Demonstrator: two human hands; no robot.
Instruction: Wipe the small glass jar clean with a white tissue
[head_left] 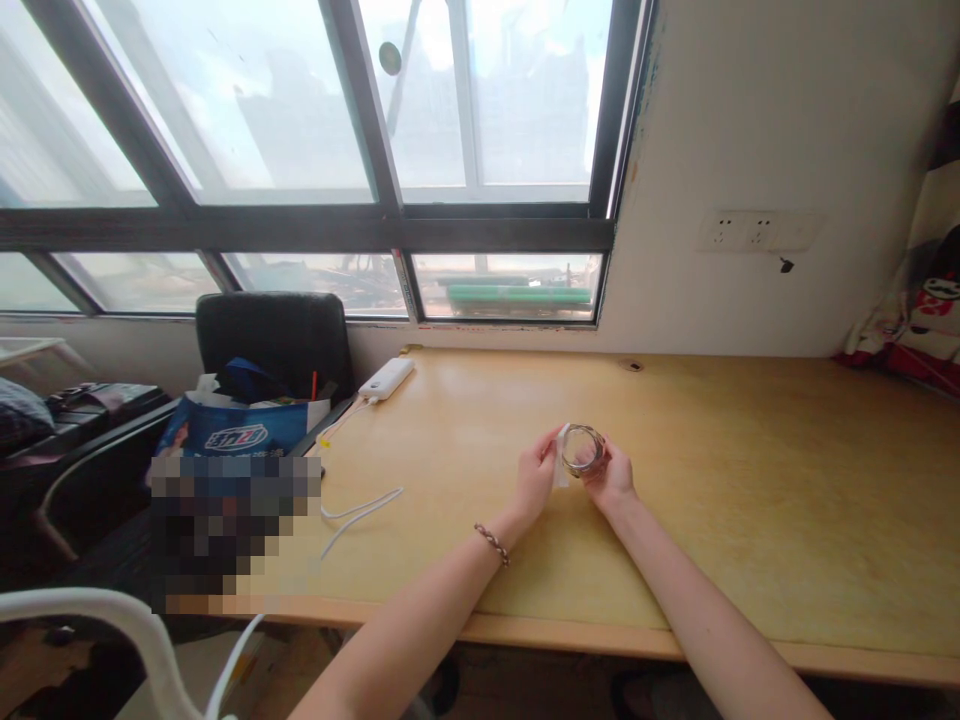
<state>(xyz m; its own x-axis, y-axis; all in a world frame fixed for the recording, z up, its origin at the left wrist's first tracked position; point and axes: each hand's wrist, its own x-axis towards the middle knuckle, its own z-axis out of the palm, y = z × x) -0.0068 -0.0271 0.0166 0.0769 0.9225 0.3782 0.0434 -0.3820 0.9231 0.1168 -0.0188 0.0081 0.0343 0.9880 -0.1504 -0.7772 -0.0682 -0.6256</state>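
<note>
Above the front middle of the table, my right hand (pixel 611 478) is closed around a clear round glass cup (pixel 583 450), its mouth tilted toward me. Fingers show through the glass. My left hand (pixel 536 470) pinches a thin white tissue (pixel 561 468) against the left side of the cup's rim. The tissue hangs down a little below the fingers. A braided bracelet circles my left wrist.
The wooden table (pixel 750 500) runs along the wall. A white power strip (pixel 387 380) lies at its far left corner, and a white cable (pixel 364 508) loops nearer. A blue bag (pixel 232 430) sits by a black chair (pixel 274 335). Windows stand behind.
</note>
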